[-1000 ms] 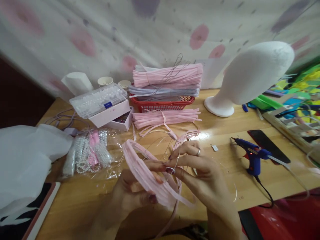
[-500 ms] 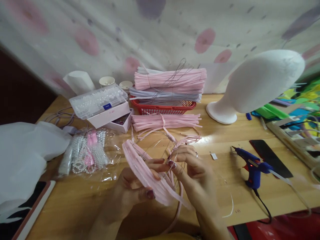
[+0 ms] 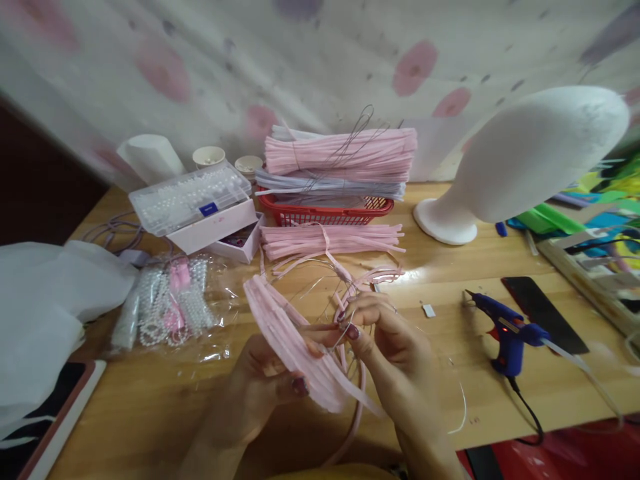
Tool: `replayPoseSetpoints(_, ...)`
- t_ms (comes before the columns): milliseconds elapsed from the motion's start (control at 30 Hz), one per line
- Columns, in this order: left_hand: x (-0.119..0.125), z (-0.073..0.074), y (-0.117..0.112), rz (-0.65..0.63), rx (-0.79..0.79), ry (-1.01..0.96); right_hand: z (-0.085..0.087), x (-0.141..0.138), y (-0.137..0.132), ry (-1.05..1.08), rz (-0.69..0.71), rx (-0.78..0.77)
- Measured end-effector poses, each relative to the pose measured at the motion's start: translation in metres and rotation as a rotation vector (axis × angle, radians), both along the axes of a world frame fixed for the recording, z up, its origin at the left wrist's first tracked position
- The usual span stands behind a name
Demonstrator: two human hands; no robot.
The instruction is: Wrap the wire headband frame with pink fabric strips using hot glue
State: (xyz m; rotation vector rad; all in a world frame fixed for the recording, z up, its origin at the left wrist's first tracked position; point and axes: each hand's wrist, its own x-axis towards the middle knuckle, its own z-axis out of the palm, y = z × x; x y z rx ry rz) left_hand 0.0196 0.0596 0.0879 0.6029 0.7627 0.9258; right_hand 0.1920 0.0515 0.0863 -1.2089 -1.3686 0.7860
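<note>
A pale pink band of pipe cleaners laid side by side (image 3: 290, 343) is gripped in my left hand (image 3: 260, 383), thumb on its near face. My right hand (image 3: 390, 353) pinches a thin silvery wire (image 3: 345, 333) between thumb and forefinger, just right of the band. The left fingertips, reaching past the band, come close to that pinch; whether they also touch the wire I cannot tell. Loose wire loops and pink strips (image 3: 345, 293) lie tangled behind and under the right hand. Beyond them rests a tied bundle of pink pipe cleaners (image 3: 330, 241).
A blue glue gun (image 3: 507, 330) with its indicator lit lies right, beside a black phone-like slab (image 3: 545, 313). Behind stand a white foam head (image 3: 540, 157) and a red basket (image 3: 325, 217) under more bundles. At left are a bead box (image 3: 193, 197) and bagged pearl strings (image 3: 175, 300).
My right hand's pinch has shifted slightly, and the wire now curves in a clearer arc beside the band. The left hand keeps its hold. The camera view has moved a little.
</note>
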Motion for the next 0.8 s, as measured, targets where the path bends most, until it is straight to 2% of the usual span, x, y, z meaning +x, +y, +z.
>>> replayPoseSetpoints(233, 0.0007, -0.0019, -0.0005, -0.005, -0.051, -0.054, 0.0005, -0.0011, 0.0011, -0.014, -0.031, 0.005)
replayPoseSetpoints(433, -0.0021, -0.0011, 0.0000, 0.054, -0.092, -0.006, -0.0012, 0.0017, 0.0005, 0.060, -0.044, 0.036)
replayPoseSetpoints(533, -0.0020, 0.0018, 0.0012, 0.056, -0.077, -0.003, -0.0019, 0.0000, -0.0038, 0.192, -0.053, 0.061)
replayPoseSetpoints(700, -0.0018, 0.0045, 0.0006, 0.082, -0.011, 0.002, 0.0024, -0.0057, -0.0074, 0.617, 0.093, -0.002)
replayPoseSetpoints(800, -0.0037, 0.0040, -0.0026, 0.142, 0.031, 0.051, 0.0057, -0.0069, -0.0054, 0.736, 0.161, -0.057)
